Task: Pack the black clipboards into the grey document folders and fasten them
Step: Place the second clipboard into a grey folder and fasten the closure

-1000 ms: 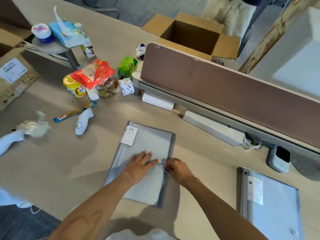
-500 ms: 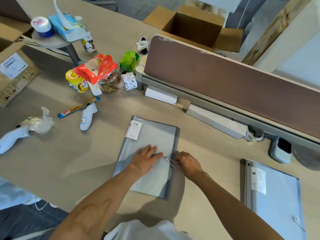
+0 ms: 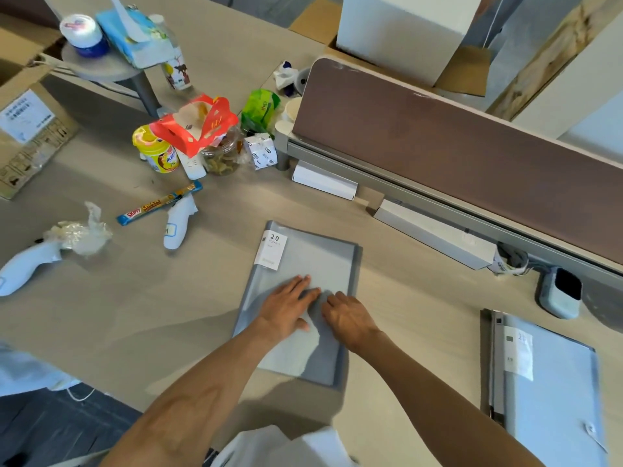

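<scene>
An open-plan office workstation. A long pale wood-grain desk carries a brown privacy divider on a grey metal rail, with cables at its base. Grey document folders lie on the desk. Snack wrappers, a tissue pack and open cardboard boxes sit around it.
</scene>
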Tool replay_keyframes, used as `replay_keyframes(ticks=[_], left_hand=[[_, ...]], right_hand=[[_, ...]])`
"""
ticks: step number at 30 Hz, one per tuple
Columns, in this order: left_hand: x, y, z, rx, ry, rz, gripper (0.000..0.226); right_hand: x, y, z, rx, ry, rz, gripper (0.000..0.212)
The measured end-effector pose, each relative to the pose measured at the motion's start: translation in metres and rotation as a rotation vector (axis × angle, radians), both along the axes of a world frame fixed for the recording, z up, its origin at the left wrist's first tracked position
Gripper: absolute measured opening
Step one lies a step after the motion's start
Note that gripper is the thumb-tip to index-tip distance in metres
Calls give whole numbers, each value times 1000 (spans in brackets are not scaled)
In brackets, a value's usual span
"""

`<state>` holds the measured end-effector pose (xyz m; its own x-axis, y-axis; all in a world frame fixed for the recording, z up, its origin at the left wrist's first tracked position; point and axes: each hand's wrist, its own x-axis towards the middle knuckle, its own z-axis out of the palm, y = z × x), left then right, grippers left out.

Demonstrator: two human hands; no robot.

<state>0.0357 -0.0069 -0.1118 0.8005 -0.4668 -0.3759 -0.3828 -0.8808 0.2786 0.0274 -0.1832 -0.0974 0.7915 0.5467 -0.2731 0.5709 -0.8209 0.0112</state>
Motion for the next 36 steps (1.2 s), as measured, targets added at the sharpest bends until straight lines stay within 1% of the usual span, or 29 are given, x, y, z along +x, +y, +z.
replay_keyframes(ticks=[3,5,6,7,10,11,15,20,22,24,26,28,30,33,36], left_hand=[[-1,4,-5,11,-22,-34,92],[0,5,-5,34,-15,-16,99],[1,6,-4,28,-28,-12,101],[2,6,-6,4,-33,-10,101],[3,6,-8,-64,-63,11,100],[3,6,-8,-61,-69,13,100],[1,8,-14,-92,-60,5,92],[0,8,-16,-82,-57,0,92],[1,7,-15,-69,-50,-2,91],[0,6,-13,-67,-49,1,91],[0,5,-13,-59,-46,-5,91],[0,4,-12,-36,-42,-8,90],[0,3,-10,-31,-30,-8,91],[-1,3,-12,-47,-56,3,92],[-1,2,-11,-41,-46,-6,91]], right_hand=[[12,12,0,30,-20,-20,41],[21,15,4,32,19,-64,30],[26,16,4,46,70,-120,25],[32,15,3,53,129,-213,26],[43,10,2,162,265,-562,33],[45,7,4,185,297,-632,34],[42,-15,7,205,343,-705,28],[23,-36,-1,332,343,-663,18],[17,-38,-2,337,311,-598,18],[14,-38,-1,313,232,-497,21],[13,-37,0,262,116,-389,19],[13,-36,1,117,58,-296,20],[12,-33,1,21,-6,-260,25],[13,-29,5,-28,-91,-187,24],[13,-29,3,-69,-120,-93,18]])
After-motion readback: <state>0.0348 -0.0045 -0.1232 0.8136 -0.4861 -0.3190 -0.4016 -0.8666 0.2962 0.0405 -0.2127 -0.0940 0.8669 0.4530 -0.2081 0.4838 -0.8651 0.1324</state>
